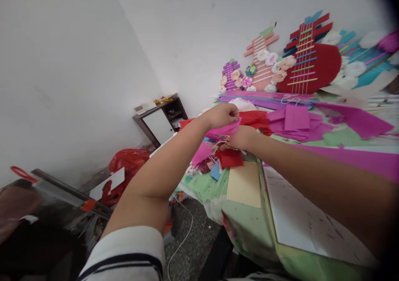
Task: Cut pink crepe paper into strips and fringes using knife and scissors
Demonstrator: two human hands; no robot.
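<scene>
My left hand (222, 117) pinches the edge of a pink sheet of crepe paper (225, 129) above the table. Just below it and to the right is my right hand (241, 139), its fingers closed on a pair of scissors (228, 141) with gold-coloured handles. The blades point left, close under the pink paper; whether they touch it I cannot tell. Beneath the hands lie a red paper piece (231, 158), another pink piece (202, 153) and a small blue piece (215, 171). Red crepe paper (255, 119) is spread behind my right hand.
Guitar-shaped paper crafts (327, 67) with flowers lean on the wall. Stacked magenta paper (296, 118) lies at the back right. A cream card (245, 183) and a white board (299, 214) are in front. A low cabinet (158, 125) and red plastic bag (129, 162) stand left.
</scene>
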